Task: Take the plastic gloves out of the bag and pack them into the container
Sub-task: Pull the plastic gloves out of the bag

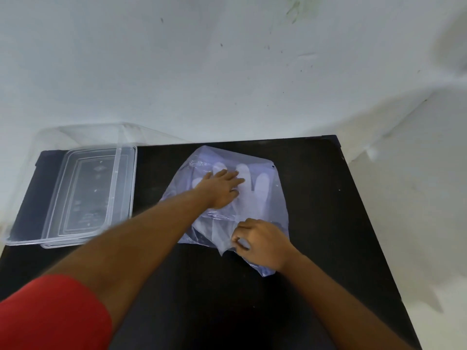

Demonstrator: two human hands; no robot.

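Observation:
A clear plastic bag (pixel 275 198) lies flat in the middle of the black table (pixel 316 173). Whitish plastic gloves (pixel 261 185) show through it, fingers pointing away from me. My left hand (pixel 222 188) rests flat on top of the bag, fingers spread over the gloves. My right hand (pixel 260 242) pinches the bag's near edge between thumb and fingers. A clear rectangular container (pixel 75 137) stands at the table's far left, with what looks like its lid (pixel 88 195) lying flat beneath or in front of it.
A pale wall (pixel 227 59) rises right behind the table. The table's right edge (pixel 366 210) runs diagonally, with pale floor or wall beyond it. A red sleeve (pixel 50 314) covers my left upper arm at the bottom left.

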